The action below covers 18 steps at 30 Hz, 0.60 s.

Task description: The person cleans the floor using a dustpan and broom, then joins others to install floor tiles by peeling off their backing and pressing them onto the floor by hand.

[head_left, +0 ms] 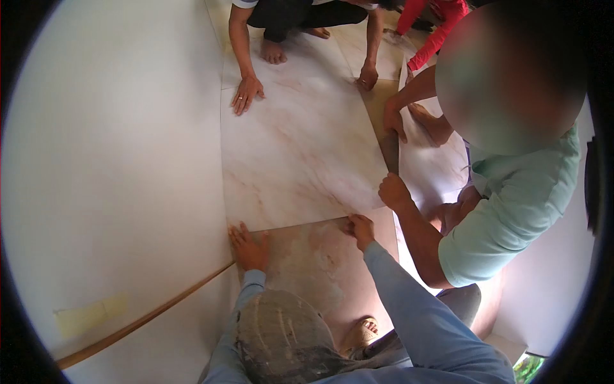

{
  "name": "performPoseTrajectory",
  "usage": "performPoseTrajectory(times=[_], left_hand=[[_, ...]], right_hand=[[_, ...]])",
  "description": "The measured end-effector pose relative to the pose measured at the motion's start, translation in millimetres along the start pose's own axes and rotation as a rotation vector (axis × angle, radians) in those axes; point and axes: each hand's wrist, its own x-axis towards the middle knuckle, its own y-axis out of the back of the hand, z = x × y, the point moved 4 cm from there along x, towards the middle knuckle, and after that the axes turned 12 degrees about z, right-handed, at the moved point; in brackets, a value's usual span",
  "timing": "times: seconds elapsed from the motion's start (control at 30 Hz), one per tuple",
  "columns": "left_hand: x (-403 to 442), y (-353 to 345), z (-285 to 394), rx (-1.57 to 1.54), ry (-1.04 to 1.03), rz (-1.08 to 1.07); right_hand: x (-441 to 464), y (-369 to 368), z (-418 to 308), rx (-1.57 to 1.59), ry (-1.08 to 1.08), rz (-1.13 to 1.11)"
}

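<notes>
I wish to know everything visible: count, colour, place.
Marbled panel: one, whitish, centre
Other panels: at least two, whitish, top, right
Wall: one, whitish, left
Wooden strip: one, brown, lower left
Wall patch: one, yellowish, lower left
Floor patch: one, brownish, below centre
People: at least three, dark, red, mint clothes, top, right
Sandal: one, tan, bottom
Knee: one, greyish, bottom
Left hand: one, blue sleeve, at panel corner
Right hand: one, blue sleeve, at panel edge

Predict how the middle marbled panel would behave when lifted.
The panel is probably stiff, since its near edge looks fairly straight. It may be unwieldy, being so broad. Its smooth-looking face could be slippery.
</notes>
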Motion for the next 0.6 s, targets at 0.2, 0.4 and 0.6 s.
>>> performPoseTrajectory(times=[0.2, 0.4, 0.6], left_hand=[[2, 4, -1, -0.111, 0.084, 0.037], [2, -27, -44, -0.808, 0.671, 0.353], [7, -44, -54, -1.357, 1.203, 0.062]], right_hand=[[-5, 0, -3, -0.026, -0.014, 0.034], [-17, -4, -11, -0.014, -0.014, 0.050], [-10, 0, -6, -0.002, -0.004, 0.004]])
